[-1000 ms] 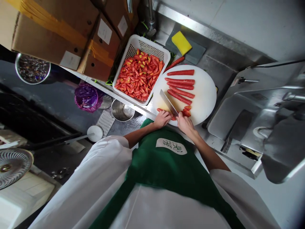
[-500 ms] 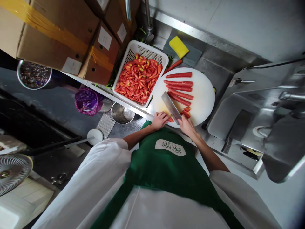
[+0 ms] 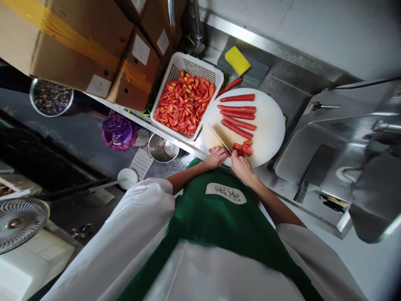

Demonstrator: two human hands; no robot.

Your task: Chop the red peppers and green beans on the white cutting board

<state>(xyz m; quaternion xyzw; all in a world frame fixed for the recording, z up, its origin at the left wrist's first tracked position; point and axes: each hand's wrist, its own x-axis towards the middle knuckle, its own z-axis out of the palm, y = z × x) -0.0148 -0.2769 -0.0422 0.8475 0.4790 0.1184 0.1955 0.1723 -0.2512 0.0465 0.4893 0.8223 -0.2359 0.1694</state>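
Observation:
My right hand point(image 3: 242, 168) is closed around the handle of a cleaver point(image 3: 222, 139), its blade nearly edge-on to me over the near side of the round white cutting board point(image 3: 270, 125). Beside the blade, the curled fingers of my left hand point(image 3: 216, 157) press a red carrot point(image 3: 210, 150) on the board; most of it is hidden under them. Cut carrot pieces point(image 3: 244, 147) lie to the right of the cleaver. Several long carrot lengths point(image 3: 237, 109) are spread across the board's upper left part.
Left of the board stands a white plastic basket point(image 3: 218, 76) holding many carrot pieces point(image 3: 186, 102). Behind are a yellow sponge point(image 3: 237, 61) and a whole carrot point(image 3: 230, 86). Cardboard boxes point(image 3: 84, 54) crowd the left; a metal sink point(image 3: 294, 154) is at right. A metal pot point(image 3: 156, 152) sits below the counter.
The cleaver has turned from showing its flat side to nearly edge-on. More cut pieces lie right of the blade. My left hand has shifted slightly right, and the whole view has shifted a little.

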